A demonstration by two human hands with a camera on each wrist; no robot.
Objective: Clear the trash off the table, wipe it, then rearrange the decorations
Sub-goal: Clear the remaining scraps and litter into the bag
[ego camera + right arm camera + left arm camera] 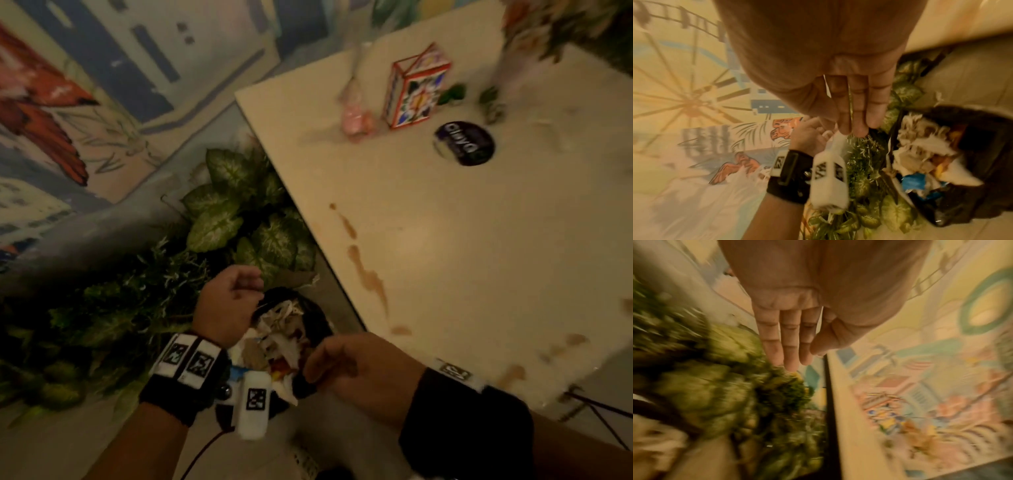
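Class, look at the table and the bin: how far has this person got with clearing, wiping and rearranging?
Done: paper trash fills the black bin beside the table. In hand: the left hand and right hand hover empty over the bin. Left: brown stains need wiping; the patterned box and the black round disc await rearranging.

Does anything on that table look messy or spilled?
Yes. Brown stains trail along the table near its left edge, with more smears by the near corner. Loose green leaves lie beside the patterned box.
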